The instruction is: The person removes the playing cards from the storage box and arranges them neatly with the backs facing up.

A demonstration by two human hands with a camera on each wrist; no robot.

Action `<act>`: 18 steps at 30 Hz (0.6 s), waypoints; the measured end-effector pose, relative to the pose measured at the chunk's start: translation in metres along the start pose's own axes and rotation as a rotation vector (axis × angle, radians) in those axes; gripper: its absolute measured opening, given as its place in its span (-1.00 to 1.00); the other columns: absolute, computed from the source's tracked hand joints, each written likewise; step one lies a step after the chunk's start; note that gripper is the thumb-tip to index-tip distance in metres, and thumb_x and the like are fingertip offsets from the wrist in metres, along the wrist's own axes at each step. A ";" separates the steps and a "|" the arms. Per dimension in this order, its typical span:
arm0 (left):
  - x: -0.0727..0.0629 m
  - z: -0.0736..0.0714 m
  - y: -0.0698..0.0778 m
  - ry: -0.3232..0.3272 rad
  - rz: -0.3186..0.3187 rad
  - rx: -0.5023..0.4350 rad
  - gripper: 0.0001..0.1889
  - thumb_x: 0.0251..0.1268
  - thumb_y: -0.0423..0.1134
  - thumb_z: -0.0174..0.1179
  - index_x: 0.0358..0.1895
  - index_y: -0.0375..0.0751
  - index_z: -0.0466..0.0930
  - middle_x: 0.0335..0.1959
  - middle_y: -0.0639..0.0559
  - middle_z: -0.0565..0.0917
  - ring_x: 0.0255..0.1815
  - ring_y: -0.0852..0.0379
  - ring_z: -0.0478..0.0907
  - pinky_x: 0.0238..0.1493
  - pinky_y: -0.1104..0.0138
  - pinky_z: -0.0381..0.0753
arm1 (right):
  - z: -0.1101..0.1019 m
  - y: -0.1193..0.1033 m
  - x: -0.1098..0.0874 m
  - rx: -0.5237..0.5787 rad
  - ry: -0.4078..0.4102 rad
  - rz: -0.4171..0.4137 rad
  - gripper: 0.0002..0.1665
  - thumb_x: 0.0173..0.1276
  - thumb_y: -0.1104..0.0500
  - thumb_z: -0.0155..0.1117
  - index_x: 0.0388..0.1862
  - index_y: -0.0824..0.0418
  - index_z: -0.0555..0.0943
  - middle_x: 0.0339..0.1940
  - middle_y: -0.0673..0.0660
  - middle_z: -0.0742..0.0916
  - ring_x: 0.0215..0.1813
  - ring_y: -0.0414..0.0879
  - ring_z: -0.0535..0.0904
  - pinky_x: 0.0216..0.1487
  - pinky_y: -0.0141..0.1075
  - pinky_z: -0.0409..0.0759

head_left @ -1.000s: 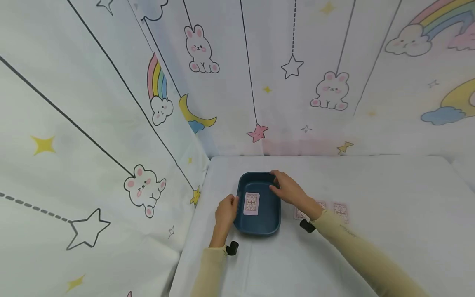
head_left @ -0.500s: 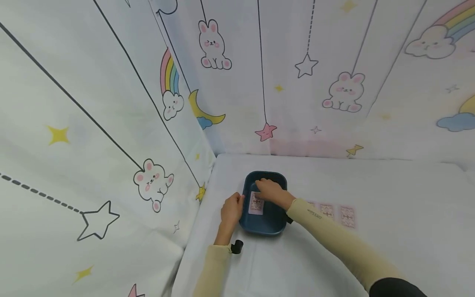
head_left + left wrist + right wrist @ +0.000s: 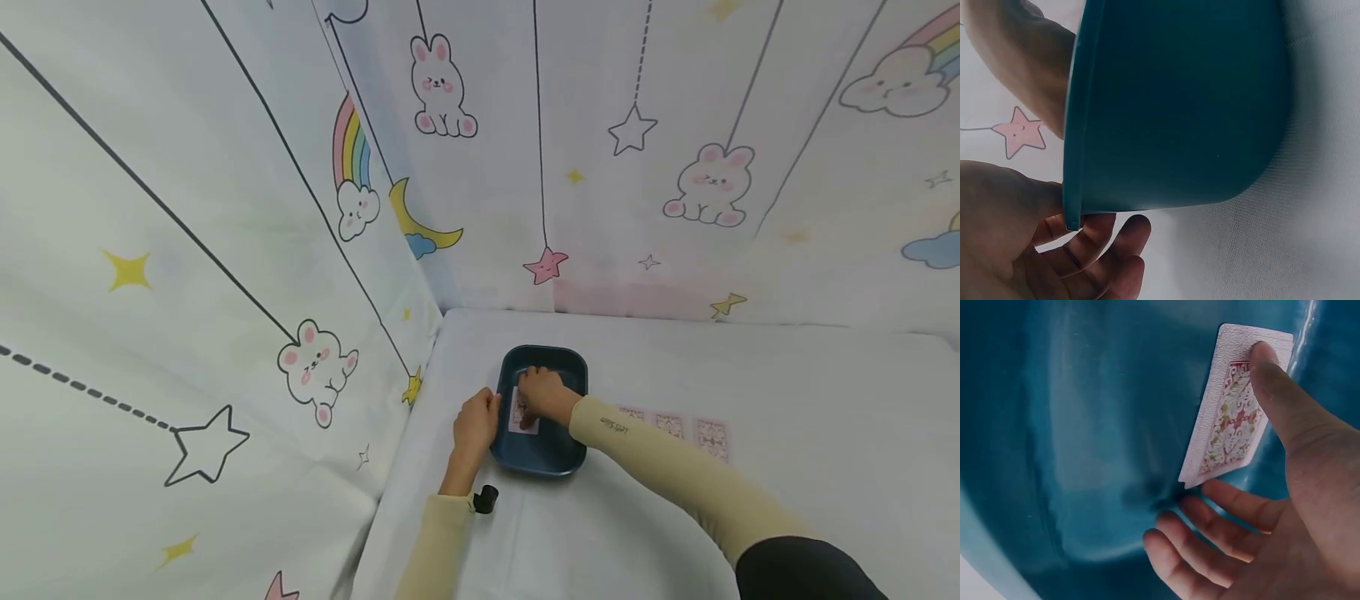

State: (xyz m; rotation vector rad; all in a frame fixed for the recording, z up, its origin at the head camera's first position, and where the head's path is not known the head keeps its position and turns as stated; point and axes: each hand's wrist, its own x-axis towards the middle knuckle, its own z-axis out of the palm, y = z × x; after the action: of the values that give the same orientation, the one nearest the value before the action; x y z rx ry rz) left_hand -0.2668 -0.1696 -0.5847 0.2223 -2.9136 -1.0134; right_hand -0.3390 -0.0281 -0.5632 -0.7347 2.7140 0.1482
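Observation:
A blue plastic box [image 3: 536, 465] with rounded corners stands on the table. My left hand [image 3: 476, 423] grips its left rim; in the left wrist view the fingers [image 3: 1088, 240] curl under the rim, against the outer wall [image 3: 1179, 106]. Inside the box lies a playing card [image 3: 1235, 419], its red-patterned back up. My right hand [image 3: 546, 393] reaches in over it and holds it by its two short ends. The thumb [image 3: 1266, 375] presses on one end and a fingertip meets the other. Whether more cards lie beneath it, I cannot tell.
Right of the box, several more playing cards lie back up in a row on the white tablecloth, among them a middle card [image 3: 669, 426] and a right card [image 3: 712, 438]. My right forearm partly covers the row. A printed curtain [image 3: 555, 208] stands behind the table.
My right hand has moved from the box's far right rim down into the box and onto the card. The left hand stays at the left rim. The head view has shifted slightly.

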 end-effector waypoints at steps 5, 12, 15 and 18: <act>-0.001 -0.001 0.001 0.006 0.009 0.001 -0.69 0.55 -0.10 0.07 -0.43 -0.13 0.45 -0.62 0.02 0.42 -0.64 0.11 0.34 -0.60 0.28 0.23 | 0.003 0.003 0.001 -0.005 0.064 -0.016 0.00 0.13 -0.22 0.55 0.33 0.38 0.40 0.19 0.36 0.59 0.13 0.21 0.58 0.07 0.00 0.65; -0.001 0.000 0.001 -0.005 0.001 0.006 -0.69 0.57 -0.09 0.05 -0.42 -0.12 0.44 -0.61 0.03 0.41 -0.63 0.12 0.33 -0.59 0.29 0.23 | 0.004 0.014 0.003 0.217 0.108 -0.077 -0.48 0.35 0.19 0.40 0.16 0.34 0.40 -0.15 0.28 0.70 -0.21 0.08 0.68 -0.22 -0.10 0.67; 0.000 0.000 0.001 -0.014 -0.003 -0.002 -0.69 0.56 -0.10 0.05 -0.42 -0.13 0.44 -0.61 0.03 0.42 -0.63 0.12 0.34 -0.59 0.29 0.23 | 0.001 0.020 0.002 0.364 0.038 -0.113 -0.51 0.40 0.27 0.30 0.22 0.34 0.36 -0.22 0.20 0.70 -0.31 -0.03 0.65 -0.30 -0.19 0.63; 0.000 0.000 0.000 -0.017 -0.005 0.000 -0.70 0.56 -0.10 0.05 -0.42 -0.13 0.44 -0.60 0.03 0.42 -0.62 0.12 0.34 -0.58 0.29 0.24 | -0.002 0.025 -0.002 0.507 -0.022 -0.143 -0.59 0.45 0.26 0.24 0.18 0.30 0.36 -0.19 0.16 0.67 -0.28 -0.08 0.63 -0.26 -0.22 0.60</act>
State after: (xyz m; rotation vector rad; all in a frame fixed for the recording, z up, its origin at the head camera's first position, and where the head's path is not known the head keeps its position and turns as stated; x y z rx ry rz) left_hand -0.2668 -0.1694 -0.5842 0.2223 -2.9296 -1.0204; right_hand -0.3512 -0.0059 -0.5601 -0.7536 2.5006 -0.5402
